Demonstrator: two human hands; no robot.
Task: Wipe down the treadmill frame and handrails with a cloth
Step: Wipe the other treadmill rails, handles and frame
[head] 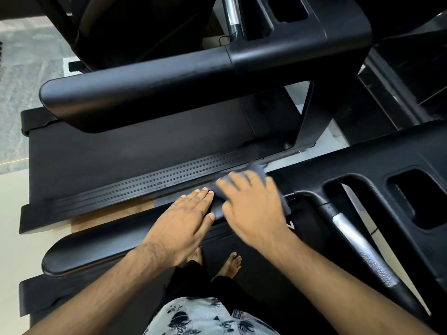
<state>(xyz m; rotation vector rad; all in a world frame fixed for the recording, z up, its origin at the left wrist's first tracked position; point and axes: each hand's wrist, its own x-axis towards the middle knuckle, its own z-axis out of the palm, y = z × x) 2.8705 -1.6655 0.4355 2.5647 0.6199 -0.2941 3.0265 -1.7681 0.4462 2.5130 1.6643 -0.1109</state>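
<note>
I stand on a black treadmill, facing its left handrail [96, 247], a thick padded black bar that runs from lower left up to the console [362, 160]. My left hand [186, 221] rests flat on top of this handrail with the fingers straight. Just to its right, my right hand [251, 204] presses a dark grey-blue cloth [257, 169] onto the handrail where it meets the console. The fingers are spread over the cloth and blurred. Most of the cloth is hidden under that hand.
A second black treadmill stands alongside, with its own handrail [135, 85], ribbed side rail [145, 187] and belt. A silver grip bar [362, 250] slopes down from my console at the right. My bare feet [232, 262] stand on the belt below.
</note>
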